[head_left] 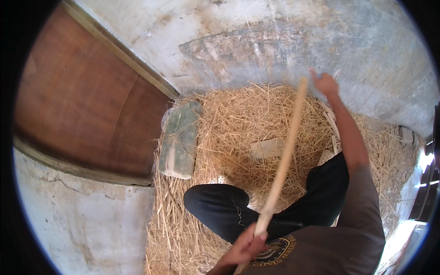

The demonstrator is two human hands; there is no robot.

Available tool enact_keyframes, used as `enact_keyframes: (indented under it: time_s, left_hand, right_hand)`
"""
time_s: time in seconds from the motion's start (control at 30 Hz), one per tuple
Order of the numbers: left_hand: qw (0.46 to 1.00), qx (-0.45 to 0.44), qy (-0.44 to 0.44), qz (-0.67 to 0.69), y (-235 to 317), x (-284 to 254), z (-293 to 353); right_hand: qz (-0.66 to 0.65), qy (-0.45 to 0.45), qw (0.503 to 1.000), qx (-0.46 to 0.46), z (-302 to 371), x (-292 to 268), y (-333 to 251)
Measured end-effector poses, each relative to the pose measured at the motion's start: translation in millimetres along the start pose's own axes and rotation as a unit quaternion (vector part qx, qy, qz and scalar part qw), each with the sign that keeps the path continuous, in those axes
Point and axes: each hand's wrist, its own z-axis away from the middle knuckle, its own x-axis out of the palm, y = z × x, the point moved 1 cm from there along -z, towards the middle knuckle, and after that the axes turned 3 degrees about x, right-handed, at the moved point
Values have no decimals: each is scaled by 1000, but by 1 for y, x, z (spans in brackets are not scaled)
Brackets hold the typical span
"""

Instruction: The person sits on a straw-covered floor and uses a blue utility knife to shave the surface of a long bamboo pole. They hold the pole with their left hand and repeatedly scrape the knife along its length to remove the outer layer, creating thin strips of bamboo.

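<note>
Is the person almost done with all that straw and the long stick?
Some looks done: straw is heaped against the wall beside a grey-green block. In hand: the left hand is closed on the lower end of the long stick, the right hand up by its top end. Left: loose straw spreads around the dark trouser legs and towards the right.

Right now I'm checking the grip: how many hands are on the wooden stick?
1. The left hand grips the lower end of the stick, near the bottom of the picture. The right hand is raised beside the top end, but blur hides whether it touches.
</note>
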Motion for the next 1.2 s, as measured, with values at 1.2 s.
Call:
enact_keyframes:
  time_s: [1.2]
  left_hand:
    - [980, 64, 170, -85, 46, -19, -29]
  right_hand:
    - [-28, -63, 839, -540, 211, 0, -83]
